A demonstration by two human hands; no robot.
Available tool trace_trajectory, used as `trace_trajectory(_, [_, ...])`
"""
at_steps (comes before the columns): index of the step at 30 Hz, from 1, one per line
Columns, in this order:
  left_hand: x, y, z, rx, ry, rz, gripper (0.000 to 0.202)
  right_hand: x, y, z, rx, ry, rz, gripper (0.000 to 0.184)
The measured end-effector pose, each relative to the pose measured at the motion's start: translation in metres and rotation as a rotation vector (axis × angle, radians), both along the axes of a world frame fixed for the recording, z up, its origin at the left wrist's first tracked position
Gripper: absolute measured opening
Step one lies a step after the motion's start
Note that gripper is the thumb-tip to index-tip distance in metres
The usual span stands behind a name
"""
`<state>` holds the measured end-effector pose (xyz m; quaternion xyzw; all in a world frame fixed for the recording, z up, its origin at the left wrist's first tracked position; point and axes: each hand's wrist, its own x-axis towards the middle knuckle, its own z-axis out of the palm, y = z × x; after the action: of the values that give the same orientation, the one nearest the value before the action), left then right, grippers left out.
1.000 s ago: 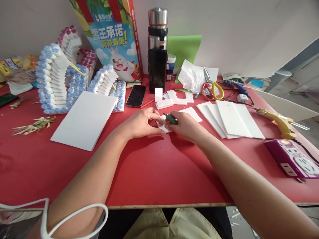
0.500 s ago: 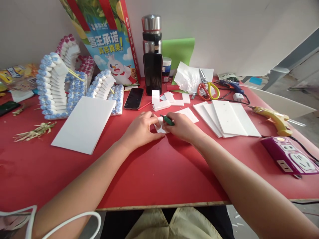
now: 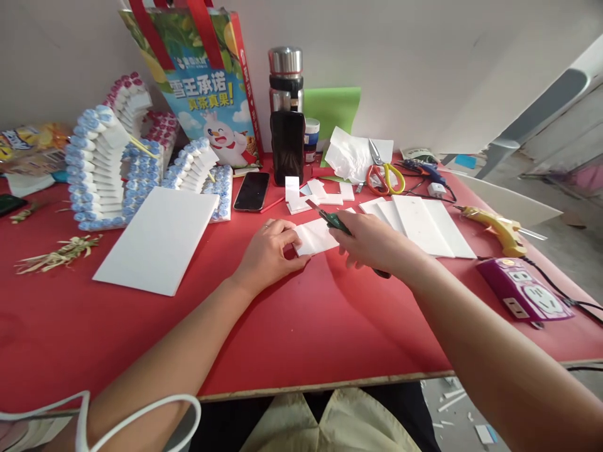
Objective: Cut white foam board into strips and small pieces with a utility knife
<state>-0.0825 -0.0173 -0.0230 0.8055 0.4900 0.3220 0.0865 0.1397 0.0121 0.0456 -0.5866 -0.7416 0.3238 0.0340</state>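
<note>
My left hand [image 3: 269, 251] rests on the red table [image 3: 301, 326], its fingertips pinching the left edge of a small white foam piece [image 3: 315, 237]. My right hand [image 3: 377, 243] is closed round a green-handled utility knife [image 3: 335, 221], blade end pointing up-left over the foam piece's far edge. The hand is raised slightly above the table, just right of the piece.
A large white foam board [image 3: 160, 237] lies left. Cut foam strips [image 3: 419, 216] lie right, small offcuts [image 3: 313, 191] behind. Also here: a phone [image 3: 252, 190], scissors [image 3: 382, 172], a yellow glue gun [image 3: 494, 225], a purple power strip [image 3: 522, 292], a bottle-cap model [image 3: 113, 160], a thermos [image 3: 285, 81].
My right hand has lifted and drawn back to the right with the knife, uncovering the foam piece. My left hand stays on the piece. The view has shifted slightly.
</note>
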Motion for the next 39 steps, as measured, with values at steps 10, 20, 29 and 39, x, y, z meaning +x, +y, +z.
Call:
trace_trajectory(10, [0.007,-0.003,0.002,-0.025,0.005,0.062,0.016,-0.016,0.0,0.022,-0.138,-0.096,0.132,0.009])
trace_trajectory(20, [0.006,-0.002,0.002,0.003,0.014,0.058,0.016,-0.016,-0.005,0.025,-0.179,-0.046,0.159,0.012])
trace_trajectory(29, [0.006,-0.001,0.002,-0.008,0.027,0.059,0.017,-0.017,-0.006,0.019,-0.164,-0.031,0.19,0.018])
trace_trajectory(39, [0.006,0.0,0.002,0.02,0.037,0.048,0.013,-0.03,-0.005,0.027,-0.175,-0.146,0.231,0.028])
